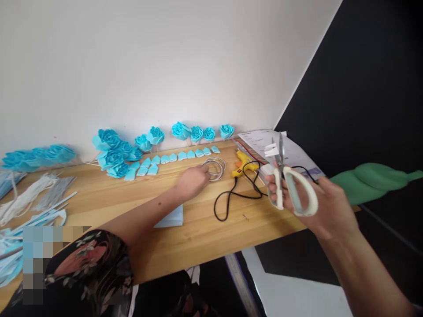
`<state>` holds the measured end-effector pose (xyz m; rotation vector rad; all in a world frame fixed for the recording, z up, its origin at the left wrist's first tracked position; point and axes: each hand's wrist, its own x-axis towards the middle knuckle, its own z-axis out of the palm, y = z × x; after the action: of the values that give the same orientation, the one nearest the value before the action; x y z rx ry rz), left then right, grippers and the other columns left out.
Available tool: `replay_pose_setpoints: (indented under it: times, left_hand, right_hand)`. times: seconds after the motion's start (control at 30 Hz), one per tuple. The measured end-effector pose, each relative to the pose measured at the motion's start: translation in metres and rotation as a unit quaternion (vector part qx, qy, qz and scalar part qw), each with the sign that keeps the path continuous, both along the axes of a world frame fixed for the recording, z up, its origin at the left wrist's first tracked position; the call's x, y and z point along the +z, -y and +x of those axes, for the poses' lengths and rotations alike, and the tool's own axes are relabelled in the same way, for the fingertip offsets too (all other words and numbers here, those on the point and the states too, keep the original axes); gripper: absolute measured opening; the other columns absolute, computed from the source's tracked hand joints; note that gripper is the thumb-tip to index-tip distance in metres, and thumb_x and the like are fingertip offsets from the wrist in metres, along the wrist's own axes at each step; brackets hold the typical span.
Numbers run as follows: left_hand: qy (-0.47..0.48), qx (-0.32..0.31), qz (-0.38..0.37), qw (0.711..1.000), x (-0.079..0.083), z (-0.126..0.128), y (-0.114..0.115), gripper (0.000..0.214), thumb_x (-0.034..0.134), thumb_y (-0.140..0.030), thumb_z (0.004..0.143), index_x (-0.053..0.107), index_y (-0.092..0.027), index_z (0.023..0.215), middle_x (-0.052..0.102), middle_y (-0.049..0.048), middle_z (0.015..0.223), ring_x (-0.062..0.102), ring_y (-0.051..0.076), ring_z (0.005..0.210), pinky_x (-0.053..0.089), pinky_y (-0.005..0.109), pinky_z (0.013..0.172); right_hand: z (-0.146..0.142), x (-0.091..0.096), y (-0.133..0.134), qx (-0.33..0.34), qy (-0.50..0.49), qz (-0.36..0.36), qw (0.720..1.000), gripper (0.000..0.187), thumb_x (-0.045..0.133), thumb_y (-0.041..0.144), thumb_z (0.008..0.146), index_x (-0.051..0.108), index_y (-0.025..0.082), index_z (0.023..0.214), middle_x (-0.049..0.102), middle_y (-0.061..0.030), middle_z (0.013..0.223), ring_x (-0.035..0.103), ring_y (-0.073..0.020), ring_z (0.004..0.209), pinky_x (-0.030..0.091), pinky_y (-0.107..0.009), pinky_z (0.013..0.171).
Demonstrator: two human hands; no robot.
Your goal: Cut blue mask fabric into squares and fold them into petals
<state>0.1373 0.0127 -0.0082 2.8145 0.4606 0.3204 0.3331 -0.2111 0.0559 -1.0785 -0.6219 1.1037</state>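
Observation:
My left hand (193, 182) reaches over the wooden table, its fingers closed on the edge of a loose coil of thin pale wire (220, 177). In my right hand (330, 211) are scissors with cream-white handles (312, 207), held up over the table's right side. Their blades (280, 152) point away from me and stand slightly apart. A small white scrap (271, 149) shows by the blades; whether it touches them I cannot tell. Between my hands lies a yellow glue gun (243, 165) with a black cord (228, 207).
Blue paper roses (114, 152) stand along the wall, with a row of cut blue pieces (173, 157) before them. A folded light-blue sheet (173, 218) lies near my left forearm. White strings (24, 196) and grey sticks (54, 191) lie left; printed paper (294, 149) and a green balloon-like object (370, 182) are right.

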Motion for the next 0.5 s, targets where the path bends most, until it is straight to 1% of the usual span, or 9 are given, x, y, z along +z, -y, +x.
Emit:
replay_pose_setpoints:
  times: [0.07,0.1,0.13,0.2,0.27,0.33,0.37,0.43,0.5]
  left_hand:
    - [-0.02,-0.01,0.054,0.998,0.005,0.002,0.0,0.026,0.041,-0.021,0.091,0.064,-0.014,0.08,0.06,0.0121,0.088,0.054,0.024,0.084,0.04,0.033,0.071]
    - [-0.027,-0.012,0.081,0.996,0.008,0.004,0.0,0.027,0.04,-0.02,0.091,0.063,-0.014,0.08,0.06,0.0125,0.089,0.054,0.024,0.084,0.04,0.034,0.071]
    - [-0.024,-0.01,0.093,0.995,0.01,0.006,-0.001,0.027,0.04,-0.019,0.091,0.063,-0.014,0.08,0.06,0.013,0.09,0.054,0.025,0.085,0.04,0.034,0.071]
    - [-0.011,-0.001,0.098,0.995,0.013,0.012,-0.003,0.026,0.039,-0.017,0.091,0.063,-0.013,0.08,0.06,0.014,0.092,0.054,0.026,0.088,0.039,0.035,0.072]
    - [0.003,0.008,0.088,0.996,0.013,0.021,-0.007,0.026,0.04,-0.016,0.09,0.063,-0.013,0.08,0.06,0.0145,0.094,0.054,0.027,0.09,0.039,0.035,0.074]
    - [-0.005,0.007,0.079,0.997,0.01,0.03,-0.013,0.026,0.041,-0.017,0.091,0.064,-0.013,0.081,0.06,0.0144,0.093,0.055,0.027,0.092,0.039,0.035,0.075]
    - [-0.017,0.006,0.076,0.997,0.008,0.033,-0.016,0.025,0.043,-0.018,0.091,0.065,-0.012,0.082,0.061,0.0145,0.092,0.056,0.027,0.091,0.04,0.035,0.075]
    - [-0.027,0.013,0.073,0.997,0.008,0.031,-0.018,0.024,0.046,-0.024,0.092,0.066,-0.011,0.089,0.062,0.015,0.095,0.058,0.027,0.09,0.041,0.035,0.073]
    - [0.01,0.021,0.067,0.997,0.015,0.018,-0.012,0.026,0.048,-0.029,0.092,0.065,-0.013,0.101,0.062,0.0147,0.102,0.059,0.027,0.092,0.043,0.035,0.073]
  right_hand:
    - [0.0,-0.003,0.005,0.021,-0.027,0.022,0.999,0.064,0.057,0.07,0.073,0.062,0.023,0.116,0.062,-0.013,0.113,0.062,-0.0235,0.088,0.055,-0.032,0.073]
    - [0.0,-0.004,0.007,0.027,-0.041,0.028,0.998,0.065,0.056,0.071,0.073,0.061,0.024,0.118,0.061,-0.0126,0.115,0.062,-0.0228,0.086,0.055,-0.033,0.073]
    - [-0.001,-0.006,0.009,0.031,-0.053,0.031,0.998,0.062,0.056,0.069,0.075,0.06,0.025,0.119,0.06,-0.0122,0.116,0.062,-0.0224,0.084,0.055,-0.034,0.072]
    - [-0.003,-0.008,0.011,0.038,-0.075,0.025,0.996,0.054,0.058,0.058,0.078,0.058,0.027,0.121,0.061,-0.0122,0.117,0.063,-0.0239,0.083,0.055,-0.039,0.074]
    - [-0.006,-0.01,0.014,0.049,-0.091,0.008,0.995,0.049,0.058,0.047,0.078,0.057,0.026,0.122,0.062,-0.0133,0.115,0.065,-0.0279,0.088,0.054,-0.046,0.081]
    - [-0.009,-0.011,0.015,0.067,-0.105,-0.012,0.992,0.047,0.055,0.043,0.079,0.057,0.024,0.122,0.064,-0.0146,0.113,0.066,-0.0316,0.095,0.05,-0.051,0.088]
    - [-0.011,-0.011,0.015,0.074,-0.11,-0.026,0.991,0.045,0.053,0.042,0.081,0.057,0.024,0.121,0.066,-0.015,0.111,0.066,-0.0325,0.096,0.049,-0.053,0.09]
    - [-0.015,-0.012,0.014,0.075,-0.109,-0.054,0.99,0.038,0.052,0.038,0.082,0.058,0.024,0.117,0.069,-0.014,0.103,0.068,-0.0317,0.093,0.052,-0.051,0.085]
    - [-0.018,-0.013,0.012,0.057,-0.088,-0.081,0.991,0.033,0.058,0.032,0.08,0.058,0.024,0.112,0.071,-0.0112,0.095,0.07,-0.0284,0.085,0.057,-0.043,0.075]
